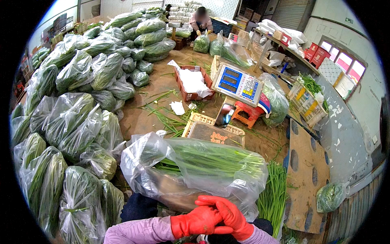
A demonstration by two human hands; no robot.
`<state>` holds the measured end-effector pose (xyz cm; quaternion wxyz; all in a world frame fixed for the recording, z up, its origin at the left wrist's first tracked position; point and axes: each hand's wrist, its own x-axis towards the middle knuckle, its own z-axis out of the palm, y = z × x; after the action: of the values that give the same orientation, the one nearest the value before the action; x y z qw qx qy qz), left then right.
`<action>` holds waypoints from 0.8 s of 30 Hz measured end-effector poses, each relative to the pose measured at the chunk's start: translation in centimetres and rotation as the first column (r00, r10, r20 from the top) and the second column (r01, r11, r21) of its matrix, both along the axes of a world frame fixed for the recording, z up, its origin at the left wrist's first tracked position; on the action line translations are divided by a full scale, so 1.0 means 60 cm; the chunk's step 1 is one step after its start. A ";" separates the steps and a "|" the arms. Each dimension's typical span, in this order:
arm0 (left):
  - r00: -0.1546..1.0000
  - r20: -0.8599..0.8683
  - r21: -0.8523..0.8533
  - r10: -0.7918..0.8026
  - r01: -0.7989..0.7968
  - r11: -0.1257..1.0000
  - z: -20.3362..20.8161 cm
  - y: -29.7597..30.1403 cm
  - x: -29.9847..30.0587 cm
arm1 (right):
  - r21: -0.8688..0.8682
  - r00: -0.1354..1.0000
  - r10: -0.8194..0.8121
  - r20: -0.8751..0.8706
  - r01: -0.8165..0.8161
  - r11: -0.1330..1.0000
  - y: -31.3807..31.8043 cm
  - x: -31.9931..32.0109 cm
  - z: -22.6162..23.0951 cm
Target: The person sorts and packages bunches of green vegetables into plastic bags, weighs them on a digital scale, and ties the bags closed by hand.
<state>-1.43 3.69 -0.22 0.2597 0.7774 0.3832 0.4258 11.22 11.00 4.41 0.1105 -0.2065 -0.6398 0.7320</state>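
My left hand [199, 222] and my right hand [232, 218], both in red rubber gloves, meet low in the middle. The fingers of my right hand lap across my left hand and close round it. My left fingers are mostly hidden there. Just beyond both hands lies a large clear plastic bag [138, 162] over a bundle of long green stalks [219, 159], its near side touching or almost touching the gloves. More loose green stalks [271, 199] lie to the right of the bag. Behind the bag is a dark flat platform [211, 133] in a cream plastic frame.
Filled vegetable bags [75, 118] pile high on the left. Ahead are a scale display [238, 84], an orange stool [246, 113], a phone [224, 115] and a red crate [193, 94] of white bags. A board [306, 179] lies right. Another person [200, 21] crouches far back.
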 end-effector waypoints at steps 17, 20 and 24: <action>1.000 -0.013 -0.024 0.021 -0.021 0.999 -0.008 0.001 0.009 | -0.039 1.000 -0.001 -0.005 0.001 0.999 0.001 0.003 -0.010; 1.000 0.008 -0.064 -0.003 0.004 0.998 -0.014 -0.001 0.011 | -0.036 1.000 0.004 -0.003 -0.004 0.999 0.002 0.003 -0.009; 0.999 0.033 -0.010 0.023 -0.023 1.000 -0.020 -0.002 0.013 | -0.079 1.000 0.001 0.006 -0.001 0.997 0.001 0.004 -0.005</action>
<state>-0.67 3.57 -1.42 0.2651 0.7644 0.3899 0.4397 11.45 11.08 4.09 0.0999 -0.2127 -0.6109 0.7560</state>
